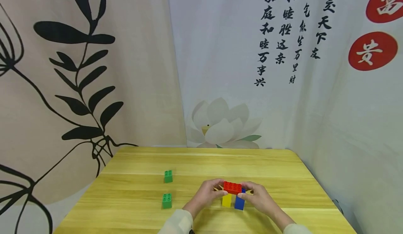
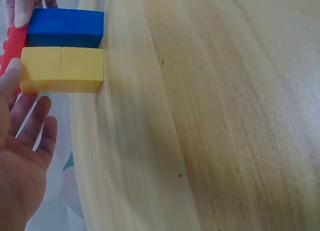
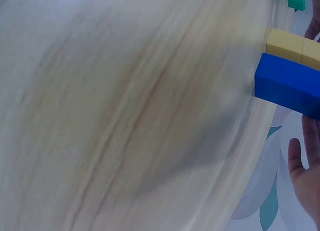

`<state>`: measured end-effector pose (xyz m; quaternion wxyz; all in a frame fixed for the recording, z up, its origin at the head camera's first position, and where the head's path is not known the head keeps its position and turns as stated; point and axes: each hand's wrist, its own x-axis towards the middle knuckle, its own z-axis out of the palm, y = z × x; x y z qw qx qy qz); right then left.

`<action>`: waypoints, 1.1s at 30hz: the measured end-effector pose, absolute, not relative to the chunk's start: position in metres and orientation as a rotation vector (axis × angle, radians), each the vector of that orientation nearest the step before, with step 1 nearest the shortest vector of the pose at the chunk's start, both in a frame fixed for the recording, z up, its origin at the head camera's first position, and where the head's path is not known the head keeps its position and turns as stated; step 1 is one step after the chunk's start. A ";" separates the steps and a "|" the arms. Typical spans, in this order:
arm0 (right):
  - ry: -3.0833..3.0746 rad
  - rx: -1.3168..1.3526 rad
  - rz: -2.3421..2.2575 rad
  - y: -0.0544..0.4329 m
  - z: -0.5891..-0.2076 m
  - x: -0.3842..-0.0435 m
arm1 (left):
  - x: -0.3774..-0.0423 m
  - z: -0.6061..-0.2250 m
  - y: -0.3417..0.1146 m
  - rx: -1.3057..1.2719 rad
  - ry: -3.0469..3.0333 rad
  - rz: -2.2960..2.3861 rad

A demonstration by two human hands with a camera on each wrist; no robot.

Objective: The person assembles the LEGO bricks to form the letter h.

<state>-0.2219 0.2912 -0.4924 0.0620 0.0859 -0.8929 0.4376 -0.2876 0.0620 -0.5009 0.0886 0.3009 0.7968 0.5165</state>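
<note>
A red building brick lies across the tops of a yellow brick stack and a blue brick stack, which stand upright side by side. My left hand pinches the red brick's left end, with the thumb in front. At the other end my right hand holds it, close to the blue stack's top. In the left wrist view a seam divides the yellow stack into two bricks. The right wrist view shows the blue stack beside my right hand's fingers; the red brick is out of that view.
Two green bricks stand on the wooden table to the left, one farther back and another green brick nearer. Behind the table hangs a printed curtain with plants, a flower and writing.
</note>
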 end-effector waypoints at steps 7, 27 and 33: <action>-2.695 0.242 1.362 0.291 -0.494 -0.221 | -0.287 -0.504 0.063 0.849 2.348 1.528; -2.749 0.271 1.477 0.293 -0.489 -0.222 | -0.285 -0.499 0.058 0.886 2.339 1.493; -2.753 0.285 1.515 0.284 -0.490 -0.229 | -0.289 -0.497 0.047 0.873 2.373 1.460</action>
